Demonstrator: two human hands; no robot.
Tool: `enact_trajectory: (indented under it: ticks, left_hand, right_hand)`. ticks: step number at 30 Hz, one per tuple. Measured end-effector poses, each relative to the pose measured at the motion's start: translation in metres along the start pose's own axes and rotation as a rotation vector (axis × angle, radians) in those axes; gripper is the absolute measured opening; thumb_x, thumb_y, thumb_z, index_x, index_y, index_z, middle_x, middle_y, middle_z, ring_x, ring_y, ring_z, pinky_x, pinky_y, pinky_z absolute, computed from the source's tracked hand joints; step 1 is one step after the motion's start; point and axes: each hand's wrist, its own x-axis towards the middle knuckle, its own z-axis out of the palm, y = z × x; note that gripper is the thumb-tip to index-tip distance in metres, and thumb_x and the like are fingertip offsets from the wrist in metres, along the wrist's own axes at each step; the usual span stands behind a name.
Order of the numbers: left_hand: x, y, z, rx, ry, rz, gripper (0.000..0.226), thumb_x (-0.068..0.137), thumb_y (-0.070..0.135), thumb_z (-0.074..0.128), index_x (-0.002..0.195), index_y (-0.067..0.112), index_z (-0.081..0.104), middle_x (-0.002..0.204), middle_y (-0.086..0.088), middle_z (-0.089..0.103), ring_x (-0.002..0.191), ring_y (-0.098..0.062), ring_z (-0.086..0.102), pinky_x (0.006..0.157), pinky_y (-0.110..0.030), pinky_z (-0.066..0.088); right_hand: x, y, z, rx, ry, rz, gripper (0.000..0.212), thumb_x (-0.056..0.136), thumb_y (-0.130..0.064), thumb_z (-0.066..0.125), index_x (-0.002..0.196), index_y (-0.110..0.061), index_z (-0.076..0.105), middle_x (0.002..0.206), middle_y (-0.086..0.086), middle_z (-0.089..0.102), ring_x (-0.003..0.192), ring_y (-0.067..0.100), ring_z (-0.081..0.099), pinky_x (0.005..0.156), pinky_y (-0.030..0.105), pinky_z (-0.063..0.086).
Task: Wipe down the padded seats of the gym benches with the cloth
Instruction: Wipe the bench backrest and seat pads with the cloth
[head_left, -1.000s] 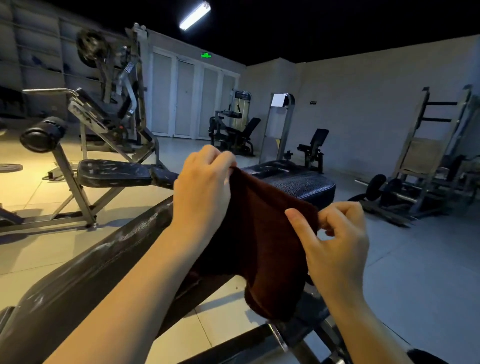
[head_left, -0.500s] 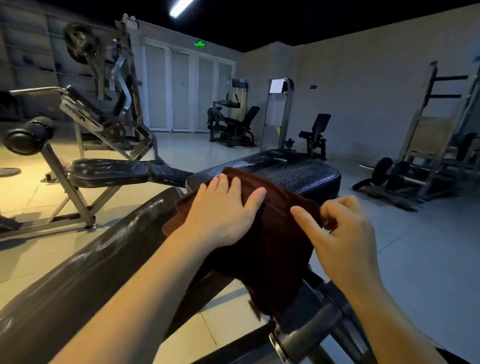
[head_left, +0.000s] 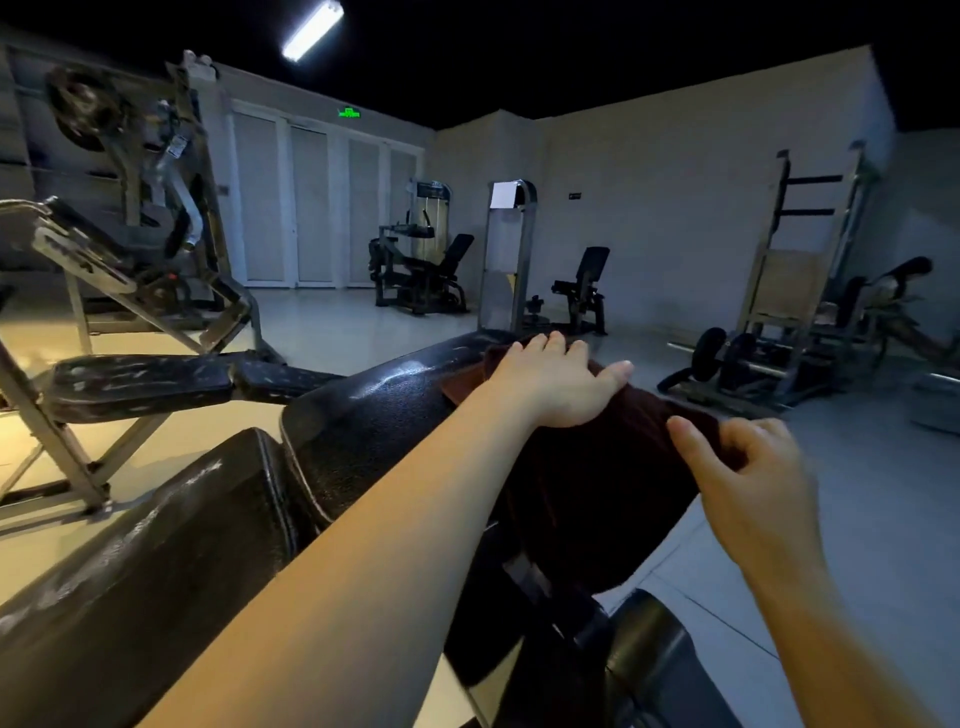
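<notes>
Under the left hand (head_left: 558, 382), fingers lying flat and straight, the dark red cloth (head_left: 587, 483) is being pressed onto the padded seat (head_left: 374, 415) of the nearest bench, draping over its near edge. Just right of that hand, the right hand (head_left: 748, 473) is pinching the cloth's edge between thumb and curled fingers. Wiping seems to be just starting; the next move is probably calling for a sweep across the pad. Far beyond both hands a green sign (head_left: 349, 111) is glowing, its writing unreadable.
</notes>
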Motion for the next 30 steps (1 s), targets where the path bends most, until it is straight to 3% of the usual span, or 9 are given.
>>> enact_trajectory:
  ticks: [5,11,14,19,23,30]
  left_hand:
    - [0.022,0.003,-0.004,0.042,-0.028,0.083,0.071,0.097,0.066,0.017,0.144,0.021,0.044,0.152,-0.005,0.040,0.142,-0.024,0.029,0.117,-0.050,0.017]
    - [0.010,0.002,-0.004,0.039,0.009,0.099,0.069,0.093,0.071,0.023,0.136,0.025,0.051,0.147,-0.003,0.045,0.139,-0.026,0.031,0.114,-0.056,0.017]
    - [-0.001,0.000,0.000,0.047,0.033,0.067,0.078,0.090,0.075,0.024,0.146,0.022,0.038,0.155,-0.002,0.033,0.144,-0.026,0.022,0.115,-0.057,0.017]
    - [-0.038,-0.005,0.002,0.076,0.070,0.043,0.076,0.096,0.065,0.025,0.156,0.021,0.011,0.163,0.000,0.008,0.150,-0.024,0.009,0.120,-0.050,0.011]
    - [-0.080,-0.020,0.006,0.107,0.091,-0.032,0.074,0.097,0.064,0.023,0.156,0.021,0.006,0.164,-0.001,0.005,0.150,-0.024,0.007,0.121,-0.048,0.008]
    - [-0.145,-0.014,0.027,0.205,0.249,-0.332,0.085,0.092,0.069,0.010,0.155,0.012,0.007,0.162,-0.015,0.011,0.148,-0.033,0.013,0.119,-0.050,0.013]
  right_hand:
    - [0.008,0.010,0.002,-0.041,-0.014,0.048,0.044,0.092,-0.033,0.063,0.059,-0.011,0.045,0.079,0.007,0.048,0.065,0.013,0.044,0.055,0.022,0.031]
    - [0.004,0.006,-0.002,-0.051,-0.024,0.070,0.046,0.092,-0.034,0.062,0.057,-0.011,0.042,0.077,0.009,0.048,0.066,0.016,0.045,0.056,0.027,0.033]
    - [0.000,0.000,-0.006,-0.066,-0.037,0.061,0.046,0.092,-0.033,0.063,0.056,-0.012,0.041,0.076,0.009,0.047,0.063,0.018,0.044,0.055,0.029,0.033]
    - [-0.011,-0.016,-0.010,-0.091,-0.059,0.008,0.046,0.091,-0.032,0.065,0.056,-0.012,0.041,0.074,0.003,0.043,0.061,0.017,0.042,0.054,0.028,0.032]
    - [-0.027,-0.031,-0.009,-0.099,-0.138,-0.059,0.045,0.091,-0.033,0.065,0.057,-0.016,0.040,0.075,-0.002,0.042,0.060,0.013,0.041,0.054,0.024,0.031]
    - [-0.051,-0.044,-0.009,-0.040,-0.216,-0.172,0.043,0.089,-0.036,0.066,0.057,-0.019,0.042,0.073,-0.005,0.041,0.057,0.009,0.040,0.054,0.021,0.030]
